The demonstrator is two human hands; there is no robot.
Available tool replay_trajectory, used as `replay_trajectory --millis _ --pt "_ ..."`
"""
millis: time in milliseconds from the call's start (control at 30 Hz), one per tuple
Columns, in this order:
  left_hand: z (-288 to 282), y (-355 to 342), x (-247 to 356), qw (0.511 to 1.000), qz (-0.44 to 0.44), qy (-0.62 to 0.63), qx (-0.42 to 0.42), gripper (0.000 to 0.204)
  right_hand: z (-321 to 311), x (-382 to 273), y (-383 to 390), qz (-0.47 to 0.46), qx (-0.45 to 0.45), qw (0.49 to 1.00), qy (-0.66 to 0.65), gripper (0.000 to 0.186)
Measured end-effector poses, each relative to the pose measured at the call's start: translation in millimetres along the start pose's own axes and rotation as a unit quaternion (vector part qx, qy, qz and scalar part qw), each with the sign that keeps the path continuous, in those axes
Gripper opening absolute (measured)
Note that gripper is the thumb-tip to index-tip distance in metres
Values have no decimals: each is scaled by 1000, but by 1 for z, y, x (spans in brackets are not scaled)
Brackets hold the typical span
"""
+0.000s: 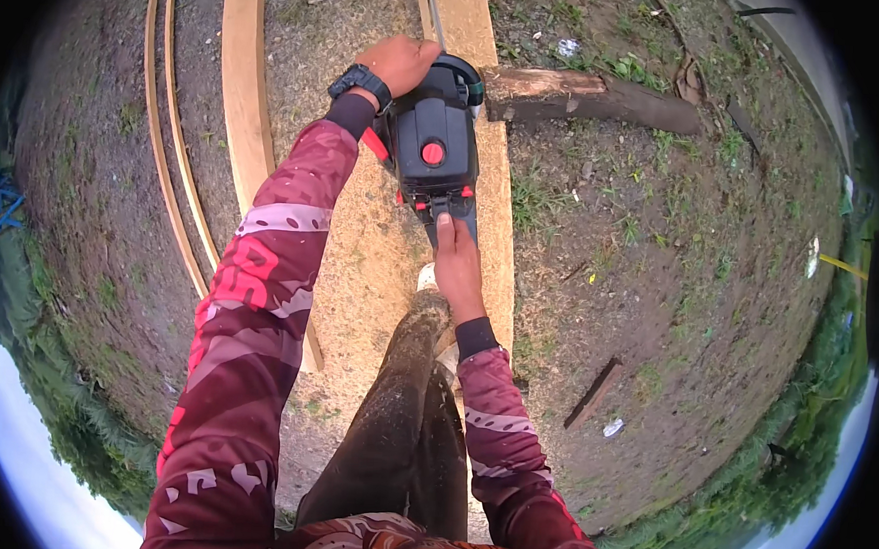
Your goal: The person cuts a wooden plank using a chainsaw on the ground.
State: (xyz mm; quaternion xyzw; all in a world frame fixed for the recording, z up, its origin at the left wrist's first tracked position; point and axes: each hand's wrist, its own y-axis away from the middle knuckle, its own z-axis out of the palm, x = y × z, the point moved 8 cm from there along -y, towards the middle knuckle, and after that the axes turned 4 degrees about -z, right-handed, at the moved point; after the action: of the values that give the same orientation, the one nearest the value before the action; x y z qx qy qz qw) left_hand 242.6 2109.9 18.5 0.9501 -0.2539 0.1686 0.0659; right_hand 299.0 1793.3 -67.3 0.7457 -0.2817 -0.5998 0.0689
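A black chainsaw with red parts [431, 125] is held over a long wooden plank [499, 248], its thin bar [433, 11] pointing away from me along the wood. My left hand [399, 64], a dark watch at its wrist, is closed round the front handle. Behind the motor housing, my right hand [459, 266] grips the rear handle with the thumb on top; its other fingers are mostly hidden underneath. Pale sawdust [361, 260] covers the ground left of the plank. Whether the chain is turning cannot be seen.
A cut log [627, 103] lies at the plank's right side. To the left are a long board [245, 95] and two thin strips [174, 121]. A short wood piece [592, 394] rests on the ground at right. My legs [392, 421] stand close behind the saw.
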Motion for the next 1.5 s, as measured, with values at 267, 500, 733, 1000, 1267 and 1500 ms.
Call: replay_trajectory --millis 267,500,733,1000,1267,1500 --pt "10 -4 2 999 -4 -37 -19 36 -1 14 3 21 3 1000 -15 58" --pt "14 24 2 998 -60 -8 -15 48 -1 18 31 11 -5 1000 -16 57" --pt "30 63 25 996 -85 31 -28 48 -13 51 62 26 1 1000 -13 57" --pt "44 112 42 992 -110 25 -57 49 -18 75 109 58 -23 997 -37 56" --pt "60 177 66 987 -138 35 -74 54 -29 106 163 56 -32 998 -18 54" --pt "84 231 91 989 -125 26 -80 54 -36 165 207 13 -1 1000 -6 52"
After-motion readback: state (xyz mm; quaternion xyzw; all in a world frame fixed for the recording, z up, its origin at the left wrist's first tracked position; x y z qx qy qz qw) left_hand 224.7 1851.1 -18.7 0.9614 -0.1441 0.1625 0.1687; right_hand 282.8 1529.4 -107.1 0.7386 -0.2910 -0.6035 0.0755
